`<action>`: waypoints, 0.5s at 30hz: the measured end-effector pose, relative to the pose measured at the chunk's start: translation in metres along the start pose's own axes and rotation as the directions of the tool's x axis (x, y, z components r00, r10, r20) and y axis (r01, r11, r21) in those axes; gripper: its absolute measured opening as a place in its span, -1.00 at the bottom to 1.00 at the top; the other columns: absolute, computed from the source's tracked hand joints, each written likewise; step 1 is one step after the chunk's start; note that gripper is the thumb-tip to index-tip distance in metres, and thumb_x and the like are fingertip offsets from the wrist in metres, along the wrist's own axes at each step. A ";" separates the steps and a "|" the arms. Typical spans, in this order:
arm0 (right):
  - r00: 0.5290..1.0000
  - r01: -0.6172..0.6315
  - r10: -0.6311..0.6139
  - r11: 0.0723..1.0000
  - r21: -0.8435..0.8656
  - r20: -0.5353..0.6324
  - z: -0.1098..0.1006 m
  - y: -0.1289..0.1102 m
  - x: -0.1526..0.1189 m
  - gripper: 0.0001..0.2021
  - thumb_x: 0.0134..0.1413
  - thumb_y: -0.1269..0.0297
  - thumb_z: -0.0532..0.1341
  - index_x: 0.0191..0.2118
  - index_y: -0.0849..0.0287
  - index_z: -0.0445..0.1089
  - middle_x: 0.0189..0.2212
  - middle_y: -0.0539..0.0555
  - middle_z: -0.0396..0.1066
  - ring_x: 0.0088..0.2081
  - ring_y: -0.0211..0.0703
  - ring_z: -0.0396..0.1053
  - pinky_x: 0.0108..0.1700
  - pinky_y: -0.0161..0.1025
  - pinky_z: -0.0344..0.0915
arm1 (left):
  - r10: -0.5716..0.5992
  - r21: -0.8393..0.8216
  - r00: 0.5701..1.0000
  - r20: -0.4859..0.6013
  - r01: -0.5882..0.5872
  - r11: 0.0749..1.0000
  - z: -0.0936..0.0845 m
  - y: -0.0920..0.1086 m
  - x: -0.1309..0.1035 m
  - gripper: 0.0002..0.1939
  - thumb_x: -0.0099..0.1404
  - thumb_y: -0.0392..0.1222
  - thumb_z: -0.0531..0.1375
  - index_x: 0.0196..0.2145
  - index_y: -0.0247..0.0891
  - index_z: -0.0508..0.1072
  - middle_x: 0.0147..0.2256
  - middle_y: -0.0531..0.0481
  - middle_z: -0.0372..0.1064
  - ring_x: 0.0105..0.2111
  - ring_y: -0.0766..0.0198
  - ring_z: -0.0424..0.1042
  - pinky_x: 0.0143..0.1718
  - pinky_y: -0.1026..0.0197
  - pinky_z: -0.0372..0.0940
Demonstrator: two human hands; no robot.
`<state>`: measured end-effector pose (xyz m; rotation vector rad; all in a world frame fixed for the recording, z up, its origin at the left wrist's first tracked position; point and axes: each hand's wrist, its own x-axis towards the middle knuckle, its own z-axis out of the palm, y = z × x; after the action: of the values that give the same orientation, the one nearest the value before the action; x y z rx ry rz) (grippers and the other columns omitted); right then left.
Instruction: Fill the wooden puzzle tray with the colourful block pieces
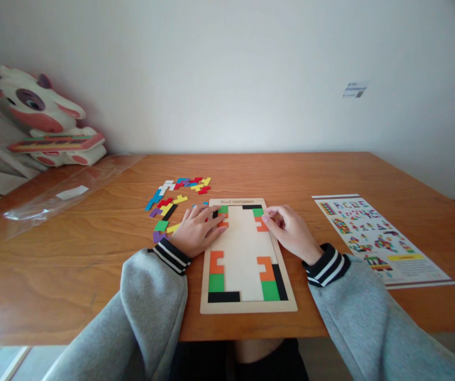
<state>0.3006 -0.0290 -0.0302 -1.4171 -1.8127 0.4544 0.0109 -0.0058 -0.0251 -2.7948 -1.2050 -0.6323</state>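
Observation:
A wooden puzzle board (244, 238) with a raised frame lies near the table's front edge. Green, orange and black pieces sit in its corners, among them a black bar (223, 297) at the lower left and a green square (270, 290) at the lower right. My left hand (199, 230) rests over the board's upper left side, fingers spread, touching the pieces there. At the upper right, my right hand (291, 228) has its thumb and forefinger at an orange piece (262, 225); its other fingers are curled. Whether it grips that piece is unclear.
Loose coloured pieces (161, 226) lie left of and behind the board. A printed pattern sheet (386, 241) is on the right. Clear plastic packaging (72, 191) lies at the left, by a cow-shaped toy keyboard (56, 143). A wall stands behind the table.

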 end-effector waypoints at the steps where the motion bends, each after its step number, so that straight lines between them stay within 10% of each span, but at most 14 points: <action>1: 1.000 -0.003 0.003 1.000 -0.005 0.000 0.000 0.000 0.000 -0.60 0.25 -0.11 0.14 -0.13 0.16 0.42 -0.22 0.17 0.46 -0.43 -0.16 0.39 -0.34 -0.14 0.40 | -0.003 -0.002 1.000 0.003 0.003 1.000 0.000 0.000 0.000 -0.63 0.47 0.02 0.05 0.06 -0.11 0.52 0.15 -0.15 0.35 0.10 -0.09 0.26 0.12 -0.25 0.23; 11: 0.990 -0.085 0.108 0.968 -0.237 0.088 -0.005 0.015 0.030 -0.73 0.32 0.05 0.09 -0.24 0.15 0.35 -0.30 0.21 0.56 -0.29 0.01 0.52 -0.28 -0.15 0.33 | -0.026 -0.105 0.998 -0.057 0.019 0.994 -0.003 0.000 0.003 -0.65 0.46 -0.02 0.08 0.03 -0.23 0.50 0.06 -0.17 0.44 0.03 0.03 0.37 0.10 -0.11 0.29; 15: 0.965 -0.159 0.223 0.915 -0.371 0.135 -0.005 0.013 0.051 -0.58 0.35 -0.05 0.00 -0.49 0.06 0.21 -0.66 0.09 0.42 -0.55 -0.05 0.45 -0.45 -0.19 0.19 | -0.058 -0.132 0.990 -0.125 0.041 0.990 -0.008 -0.005 0.005 -0.68 0.46 -0.07 0.08 0.01 -0.25 0.49 0.02 -0.16 0.48 -0.02 0.07 0.42 0.08 -0.07 0.32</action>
<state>0.3089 0.0221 -0.0177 -1.8686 -1.9771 0.3686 0.0071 -0.0004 -0.0168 -2.7822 -1.2550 -0.9108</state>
